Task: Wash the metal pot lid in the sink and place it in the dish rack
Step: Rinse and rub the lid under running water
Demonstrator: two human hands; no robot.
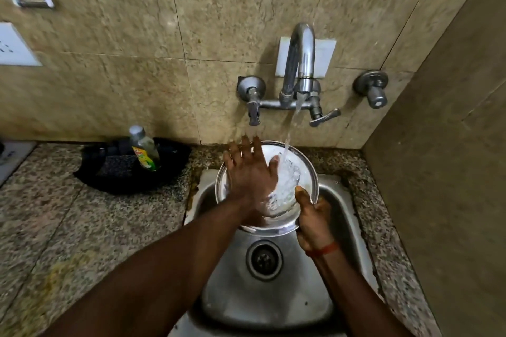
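**Op:** Rinsing stage, by my read. I had the metal pot lid (298, 169) tilted over the far end of the sink (339, 216), right under the tap (301, 63), so the stream hit its face and ran off toward the drain (264, 260).

**Eng:** Grip?

**Op:** Right hand (312, 216) was clamped on the lid's near-right rim, thumb on top, fingers hidden behind. Left hand (250, 172) was flat and spread on the face, grasping nothing; looked like rubbing while the water ran.

**Eng:** Lid condition?

**Op:** Round, shiny steel, raised rim. Splash covered the middle, so I couldn't tell if residue was left. No suds visible.

**Eng:** Soap? Rack?

**Op:** Detergent bottle (145, 150) stood in a black tray (90, 169) on the counter, left of the sink, well apart from the lid. Dish rack wasn't in view.
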